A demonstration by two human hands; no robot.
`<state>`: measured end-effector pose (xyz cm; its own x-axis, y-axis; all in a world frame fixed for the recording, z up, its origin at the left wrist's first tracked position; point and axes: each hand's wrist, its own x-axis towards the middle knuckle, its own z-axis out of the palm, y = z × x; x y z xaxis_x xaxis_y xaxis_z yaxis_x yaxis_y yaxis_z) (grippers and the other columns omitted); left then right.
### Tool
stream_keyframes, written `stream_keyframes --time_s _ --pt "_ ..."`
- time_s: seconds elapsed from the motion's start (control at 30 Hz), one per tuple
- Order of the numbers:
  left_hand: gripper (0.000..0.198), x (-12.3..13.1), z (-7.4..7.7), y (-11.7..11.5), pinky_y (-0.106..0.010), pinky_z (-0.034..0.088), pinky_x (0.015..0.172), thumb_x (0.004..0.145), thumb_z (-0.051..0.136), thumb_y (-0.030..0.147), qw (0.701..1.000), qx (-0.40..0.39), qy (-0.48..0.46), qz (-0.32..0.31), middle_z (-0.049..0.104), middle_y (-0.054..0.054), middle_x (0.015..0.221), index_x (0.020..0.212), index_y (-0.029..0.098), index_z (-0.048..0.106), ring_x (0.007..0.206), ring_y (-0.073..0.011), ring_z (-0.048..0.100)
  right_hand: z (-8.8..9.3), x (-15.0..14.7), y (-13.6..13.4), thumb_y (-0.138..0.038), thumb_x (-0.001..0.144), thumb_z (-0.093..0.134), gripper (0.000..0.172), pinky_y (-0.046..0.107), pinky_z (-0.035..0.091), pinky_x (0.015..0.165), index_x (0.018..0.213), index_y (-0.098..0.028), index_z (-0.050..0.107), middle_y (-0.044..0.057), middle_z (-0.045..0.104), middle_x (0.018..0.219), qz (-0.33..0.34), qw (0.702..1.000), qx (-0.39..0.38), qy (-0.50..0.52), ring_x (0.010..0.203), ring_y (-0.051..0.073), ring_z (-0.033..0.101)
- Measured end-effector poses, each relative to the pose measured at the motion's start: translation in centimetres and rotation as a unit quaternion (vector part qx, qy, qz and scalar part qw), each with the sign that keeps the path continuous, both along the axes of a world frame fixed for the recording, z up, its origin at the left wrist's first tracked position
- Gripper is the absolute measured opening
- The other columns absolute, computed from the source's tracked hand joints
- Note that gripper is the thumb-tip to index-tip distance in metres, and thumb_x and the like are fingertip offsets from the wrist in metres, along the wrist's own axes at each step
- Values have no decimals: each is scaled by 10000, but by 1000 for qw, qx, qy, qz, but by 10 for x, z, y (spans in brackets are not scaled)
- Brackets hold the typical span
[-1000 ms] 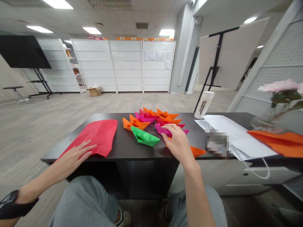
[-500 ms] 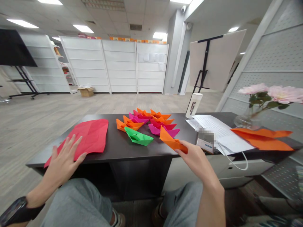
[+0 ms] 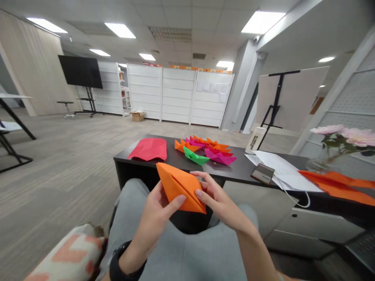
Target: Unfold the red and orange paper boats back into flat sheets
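Observation:
I hold a folded orange paper piece (image 3: 181, 186) over my lap with both hands. My left hand (image 3: 158, 208) grips it from below and the left, thumb on its front face. My right hand (image 3: 215, 197) pinches its right end. On the dark table (image 3: 243, 171) beyond lie a green paper boat (image 3: 195, 157), several orange and magenta paper boats (image 3: 212, 149) and a flat red paper sheet (image 3: 149, 149).
White printed sheets (image 3: 278, 167), a small dark card (image 3: 263, 173), a white cup (image 3: 256, 139), flat orange paper (image 3: 336, 182) and a vase of pink flowers (image 3: 336, 140) fill the table's right side. An easel board stands behind. A patterned cushion (image 3: 67, 257) lies at my lower left.
My right hand lifted the orange piece off the table and drew it back to my lap. My left hand left the red sheet and took hold of the piece. The view pulled back from the table.

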<state>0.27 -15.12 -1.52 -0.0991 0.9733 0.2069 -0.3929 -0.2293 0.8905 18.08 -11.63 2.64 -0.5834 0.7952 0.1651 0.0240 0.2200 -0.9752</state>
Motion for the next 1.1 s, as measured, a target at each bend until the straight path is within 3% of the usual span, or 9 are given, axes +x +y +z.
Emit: stream_keyframes --time_s 0.1,0.17,0.27,0.4,0.5,0.7,0.8,0.97,1.1 --pt "531 -7 -14 -55 -257 564 860 677 868 323 999 18 -22 -16 723 -57 1112 1138 190 641 995 -194 685 -11 5 -61 -453 902 671 388 209 450 662 1190 -237 524 -21 624 826 -48 999 11 16 729 109 582" --pt "527 -11 -26 -89 -244 555 839 663 881 316 997 38 -33 -55 730 -62 1072 1120 176 660 967 -188 682 -22 9 -104 -427 866 723 399 190 430 615 1174 -237 555 -50 583 722 -80 995 13 52 644 89 545" --pt "483 -11 -43 -131 -225 541 823 669 880 335 986 64 -51 -144 736 -69 1041 1081 165 694 956 -182 676 -41 12 -168 -393 831 766 453 196 467 680 1225 -252 593 -40 616 753 -114 989 17 96 710 99 588" --pt "349 -2 -56 -175 -204 530 771 706 855 325 962 111 -72 -238 743 -51 966 995 168 737 863 -146 671 -63 14 -239 -390 782 808 257 208 490 720 891 -183 699 20 689 831 -114 987 45 100 777 125 627" --pt "334 2 -59 -205 -193 525 725 666 881 296 948 146 -72 -275 738 -37 896 941 158 750 785 -128 656 -71 17 -275 -383 797 798 241 190 480 679 813 -180 669 15 694 800 -109 984 69 125 730 108 619" --pt "418 -1 -72 -257 -212 535 741 641 878 259 938 161 -80 -297 730 -44 909 1018 163 724 811 -154 668 -72 20 -307 -332 799 798 294 212 489 728 1023 -185 676 13 681 841 18 993 80 84 805 129 629" --pt "425 -2 -80 -273 -216 542 729 629 875 285 939 151 -107 -291 729 -40 891 1004 164 716 783 -154 669 -74 14 -311 -326 796 791 252 204 467 745 954 -153 701 23 661 861 38 992 81 91 821 126 598" --pt "444 -10 -79 -284 -189 528 662 614 865 258 944 147 -151 -254 709 -2 877 1018 203 690 739 -127 643 -76 2 -319 -332 702 848 306 183 425 666 872 -149 671 3 596 832 70 988 44 133 744 108 529" --pt "540 -20 -75 -284 -193 521 655 576 871 288 928 155 -149 -304 722 -21 917 1074 192 684 744 -141 657 -76 -3 -325 -292 717 842 261 159 385 598 836 -161 650 -21 543 773 69 983 25 170 672 82 481"
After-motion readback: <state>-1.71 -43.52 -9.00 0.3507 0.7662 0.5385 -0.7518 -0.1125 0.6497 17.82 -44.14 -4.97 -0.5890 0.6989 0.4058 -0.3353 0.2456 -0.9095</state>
